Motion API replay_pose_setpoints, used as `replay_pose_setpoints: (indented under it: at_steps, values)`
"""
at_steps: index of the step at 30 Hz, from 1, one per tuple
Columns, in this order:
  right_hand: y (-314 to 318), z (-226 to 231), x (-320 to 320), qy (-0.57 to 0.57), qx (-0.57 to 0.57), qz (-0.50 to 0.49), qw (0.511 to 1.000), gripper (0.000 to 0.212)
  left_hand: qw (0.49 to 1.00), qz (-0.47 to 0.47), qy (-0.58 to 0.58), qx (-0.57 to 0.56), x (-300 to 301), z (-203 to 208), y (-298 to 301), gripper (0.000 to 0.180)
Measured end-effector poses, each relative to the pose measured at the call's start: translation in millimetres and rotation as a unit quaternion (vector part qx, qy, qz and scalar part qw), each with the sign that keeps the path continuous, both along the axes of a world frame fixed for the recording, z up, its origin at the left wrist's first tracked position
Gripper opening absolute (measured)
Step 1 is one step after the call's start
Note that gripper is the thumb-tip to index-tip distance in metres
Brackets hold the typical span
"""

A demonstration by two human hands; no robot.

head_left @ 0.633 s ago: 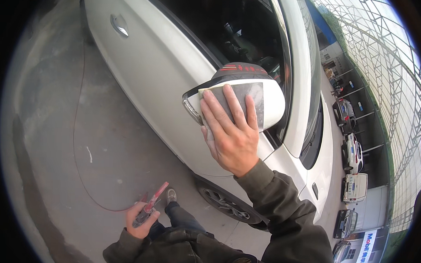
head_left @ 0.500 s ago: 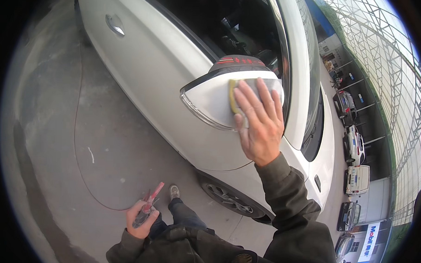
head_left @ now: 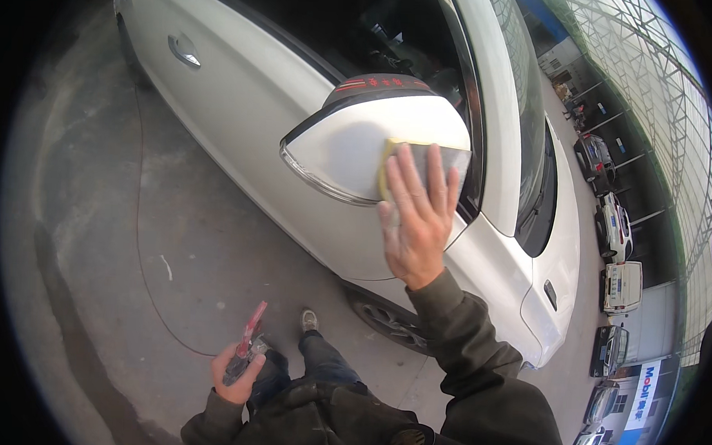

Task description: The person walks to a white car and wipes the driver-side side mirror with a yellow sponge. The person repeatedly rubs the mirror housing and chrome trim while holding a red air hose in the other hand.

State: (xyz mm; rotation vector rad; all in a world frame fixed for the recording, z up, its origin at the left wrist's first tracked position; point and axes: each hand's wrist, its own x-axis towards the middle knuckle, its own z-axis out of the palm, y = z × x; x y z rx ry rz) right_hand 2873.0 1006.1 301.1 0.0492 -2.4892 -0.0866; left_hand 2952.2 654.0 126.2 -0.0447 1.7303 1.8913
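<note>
My right hand (head_left: 420, 232) lies with outstretched fingers over a sanding sponge (head_left: 419, 153), grey-faced with a yellow edge. It presses the sponge against the white side mirror cover (head_left: 422, 116) of a white car (head_left: 242, 101). Left of the sponge, a dull greyish patch shows on the cover. Low at the left, my left hand (head_left: 234, 381) is closed round what looks like an air blow gun (head_left: 252, 329), with a red upper part and a grey body. A thin reddish hose (head_left: 139, 215) runs to that hand across the floor.
The car's dark side window (head_left: 324, 25) is above the mirror, its front wheel (head_left: 384, 318) below. My shoe (head_left: 309, 320) stands on the grey concrete floor (head_left: 205, 264). Several parked vehicles (head_left: 622, 287) line the right side under a metal-framed roof (head_left: 651, 84).
The sponge and my right hand have shifted down on the mirror cover, toward its lower right edge, baring more of the cover. My view has moved a little; my left hand keeps its hold.
</note>
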Motion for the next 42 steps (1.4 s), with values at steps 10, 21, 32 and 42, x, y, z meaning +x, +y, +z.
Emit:
replay_pose_setpoints:
  at_steps: [10,21,32,42]
  values:
    - [69.2,-6.7,47.0,0.067,-0.110,0.010,0.992,0.044,0.998,0.038,0.045,-0.007,14.7,31.2,29.4,0.015]
    - [74.3,-72.4,145.5,0.065,-0.777,0.082,0.621,0.042,0.978,0.168,0.049,-0.110,15.6,59.0,99.9,0.030]
    - [116.4,-104.7,133.9,-0.142,-0.957,-0.004,0.254,0.039,0.967,0.123,0.091,-0.202,58.2,63.1,173.2,0.026]
    - [103.8,-137.7,131.1,-0.268,-0.941,-0.024,0.203,0.044,0.962,0.212,0.007,-0.170,89.1,49.2,172.7,0.023]
